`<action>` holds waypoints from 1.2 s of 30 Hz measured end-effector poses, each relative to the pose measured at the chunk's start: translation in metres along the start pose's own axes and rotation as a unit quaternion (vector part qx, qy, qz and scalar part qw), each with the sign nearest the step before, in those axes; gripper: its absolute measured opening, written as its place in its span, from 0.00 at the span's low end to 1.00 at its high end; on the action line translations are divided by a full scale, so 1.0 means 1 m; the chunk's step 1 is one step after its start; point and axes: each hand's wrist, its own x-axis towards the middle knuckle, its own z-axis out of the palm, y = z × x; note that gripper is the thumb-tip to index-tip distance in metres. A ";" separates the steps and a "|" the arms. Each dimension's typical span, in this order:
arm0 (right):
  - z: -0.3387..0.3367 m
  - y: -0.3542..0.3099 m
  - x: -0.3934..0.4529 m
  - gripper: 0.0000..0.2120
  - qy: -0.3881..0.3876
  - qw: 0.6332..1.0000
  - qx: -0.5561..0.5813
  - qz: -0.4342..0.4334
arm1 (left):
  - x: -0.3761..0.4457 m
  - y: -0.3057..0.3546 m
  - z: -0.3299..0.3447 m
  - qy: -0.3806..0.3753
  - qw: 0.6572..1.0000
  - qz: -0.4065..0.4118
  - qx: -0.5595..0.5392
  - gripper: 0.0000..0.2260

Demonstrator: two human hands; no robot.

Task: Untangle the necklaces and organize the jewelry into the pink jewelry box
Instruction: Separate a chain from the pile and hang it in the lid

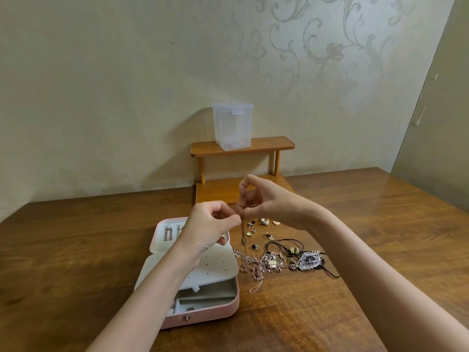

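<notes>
Chain: a thin rose-gold chain (pixel 243 233) hangs straight down from between the two hands, above the worktop, just right of the pink box; a small oval pendant sits partway down it, and its lower end runs into the tangle below.
Left hand: the left hand (pixel 212 223) is raised over the box lid, thumb and forefinger pinching the top of the chain, the other fingers curled in.
Right hand: the right hand (pixel 264 203) meets it from the right, fingertips pinching the same chain at the same spot, forefinger arched high.
Tangle: a heap of rose-gold chains (pixel 253 266) lies on the worktop touching the right edge of the box, one loop trailing toward the near side.
Pendants: beside the heap lie a round silver pendant (pixel 272 261) with a pale stone and a silver feather-shaped pendant (pixel 308 259) with a dark centre, on black cord (pixel 286 243) with two green beads.
Small pieces: earrings and studs (pixel 261 228) are scattered behind the heap, among them pearl ones and a tiny peach heart.
Box: the pink jewelry box (pixel 203 313) stands open; its pale grey lining shows, a perforated flap lies over the base, and two long silver earrings (pixel 168 233) hang in the lid.
Worktop: dark brown wood (pixel 355 301) with a strong grain.
Behind: a small two-tier wooden shelf (pixel 266 144) against the wall carries a clear plastic container (pixel 232 127).
</notes>
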 end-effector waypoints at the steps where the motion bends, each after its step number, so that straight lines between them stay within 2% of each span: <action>1: 0.000 0.000 0.000 0.13 -0.005 1.000 0.004 0.003 | 0.001 0.000 0.000 -0.005 1.000 0.000 0.002 0.05; 5: 0.001 0.003 -0.002 0.13 -0.002 0.999 0.033 0.001 | 0.001 -0.001 0.002 -0.004 0.999 -0.013 -0.031 0.08; 9: 0.007 0.010 -0.002 0.13 0.037 0.995 0.088 -0.015 | 0.001 -0.003 0.004 0.022 0.997 -0.020 -0.069 0.09; 13: 0.008 0.014 -0.004 0.12 0.049 0.988 0.144 -0.018 | 0.000 -0.001 0.000 -0.009 0.998 -0.016 -0.060 0.05; 20: 0.004 0.013 -0.005 0.14 0.014 0.984 0.176 -0.008 | 0.001 -0.002 -0.008 -0.062 0.995 -0.014 -0.081 0.03; 24: 0.008 0.015 -0.004 0.13 0.032 0.991 0.131 -0.006 | -0.002 -0.004 0.001 -0.017 0.995 -0.043 -0.087 0.07; 29: 0.015 0.013 -0.002 0.14 0.062 0.995 0.071 -0.019 | -0.003 -0.009 0.008 0.017 0.987 -0.087 -0.138 0.07; 33: 0.017 0.012 -0.002 0.13 0.065 0.989 0.131 -0.035 | -0.006 -0.007 0.010 0.006 0.976 -0.058 -0.208 0.09; 36: 0.018 0.016 -0.004 0.13 0.088 0.974 0.205 -0.030 | -0.005 -0.008 0.005 0.046 0.977 -0.008 -0.209 0.08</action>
